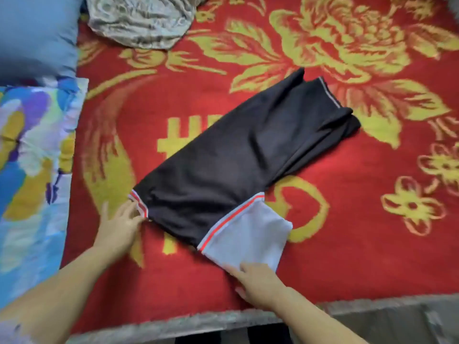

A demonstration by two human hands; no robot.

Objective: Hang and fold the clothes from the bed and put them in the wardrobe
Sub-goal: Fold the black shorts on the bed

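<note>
Black jersey fabric, that's the garment (236, 160) we are folding, lying flat and diagonal mid-bed on the red blanket (347, 244), its collar end pointing far right and its hem end near us. We are working the sleeves now: our left hand (119, 224) is touching the striped cuff (139, 204) at the near-left corner with fingers spread and mostly straight, not clamped on anything we can make out. Our right hand (258, 281) is lying on the near edge of the white sleeve panel (250, 232), fingers extended; whether the thumb is pinching cloth underneath, we cannot tell. To do this step well, we are probably wanting to tuck both sleeves in over the black body so the long edges run straight, then smooth the wrinkles outward before folding in half. A grey crumpled cloth (139, 21) is waiting far left, beside a blue pillow (34, 33) and floral bedding (29, 157).
</note>
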